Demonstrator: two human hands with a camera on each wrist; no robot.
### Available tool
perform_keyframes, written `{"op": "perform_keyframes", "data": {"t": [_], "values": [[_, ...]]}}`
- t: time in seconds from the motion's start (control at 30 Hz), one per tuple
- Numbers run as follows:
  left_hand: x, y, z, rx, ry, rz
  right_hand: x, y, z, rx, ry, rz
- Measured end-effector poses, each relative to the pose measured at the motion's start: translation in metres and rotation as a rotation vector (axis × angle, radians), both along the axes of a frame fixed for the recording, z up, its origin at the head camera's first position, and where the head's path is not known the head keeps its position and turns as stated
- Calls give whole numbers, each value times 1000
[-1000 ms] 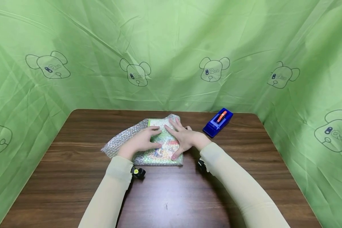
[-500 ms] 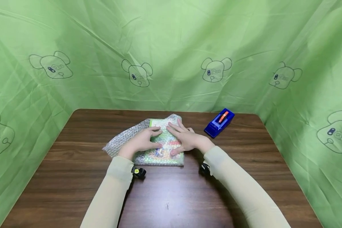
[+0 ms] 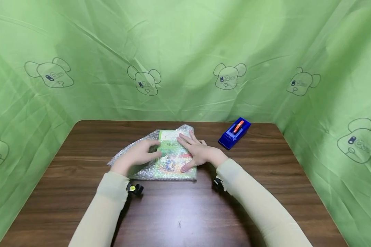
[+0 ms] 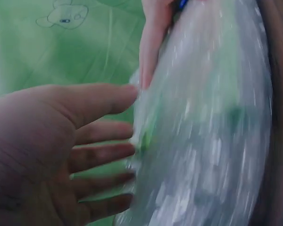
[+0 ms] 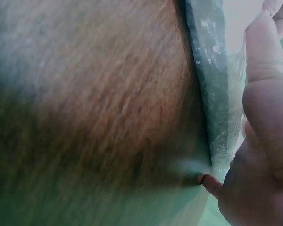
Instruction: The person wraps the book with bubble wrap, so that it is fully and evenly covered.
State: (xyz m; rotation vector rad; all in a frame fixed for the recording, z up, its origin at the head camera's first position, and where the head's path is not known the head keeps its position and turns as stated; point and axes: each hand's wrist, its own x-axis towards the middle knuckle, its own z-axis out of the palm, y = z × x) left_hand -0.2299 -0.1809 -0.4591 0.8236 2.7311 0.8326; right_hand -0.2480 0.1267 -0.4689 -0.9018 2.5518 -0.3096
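A book with a green, colourful cover (image 3: 170,161) lies flat on the table under clear bubble wrap (image 3: 145,173). The wrap extends past the book's left side in a slanting flap. My right hand (image 3: 199,152) rests spread on the right part of the wrapped book, its thumb near the lower right of the cover. Over the left part of the wrap is my left hand (image 3: 139,152), fingers extended and apart, holding nothing. In the left wrist view the left fingers (image 4: 104,150) lie beside the blurred bubble wrap (image 4: 198,136); whether they touch it I cannot tell.
A blue tape dispenser (image 3: 234,133) with an orange roll stands at the back right of the brown wooden table (image 3: 179,212). Green cloth (image 3: 185,51) with bear-head drawings hangs behind the table and along both sides.
My left hand has slid left off the book's cover onto the flap side, baring more of the cover. The right hand stays on the book with small finger shifts.
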Motion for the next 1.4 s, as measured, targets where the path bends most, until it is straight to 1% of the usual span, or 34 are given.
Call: {"op": "perform_keyframes", "data": {"t": [0.03,0.13,0.23,0.33,0.4,0.5,0.57,0.67,0.73,0.83,0.93,1.07,1.13,1.27,1.33,1.4], "values": [[1,-8,1,-8,23,33,0,-1,-1,1,2,3],[5,-36,5,-30,62,151,-1,-2,-1,6,2,11],[10,-63,9,-14,66,235,-1,-2,-1,15,3,14],[17,-86,11,-4,36,299,-1,-1,-1,20,-1,14],[23,-101,10,-14,9,331,-1,-1,-2,14,-6,15],[30,-119,7,-24,-33,369,-2,-1,-3,2,-17,21],[33,-130,3,-21,-53,383,-3,-2,-3,-4,-25,24],[35,-140,-2,0,-85,387,-4,-2,-3,2,-31,22],[35,-144,-5,8,-100,375,-4,-2,-3,8,-38,15],[33,-145,-8,24,-127,359,-4,0,-3,16,-43,5],[32,-146,-10,36,-140,332,-4,0,-4,16,-45,3],[32,-145,-11,86,-166,296,-4,0,-4,18,-41,3],[33,-143,-9,142,-197,268,-4,0,-4,21,-41,1],[35,-140,-7,266,-315,218,-4,0,-3,30,-48,-6],[35,-137,-7,304,-359,199,-4,-1,-2,36,-49,-5],[36,-136,-7,325,-383,196,-4,-1,-2,38,-51,-6]]}}
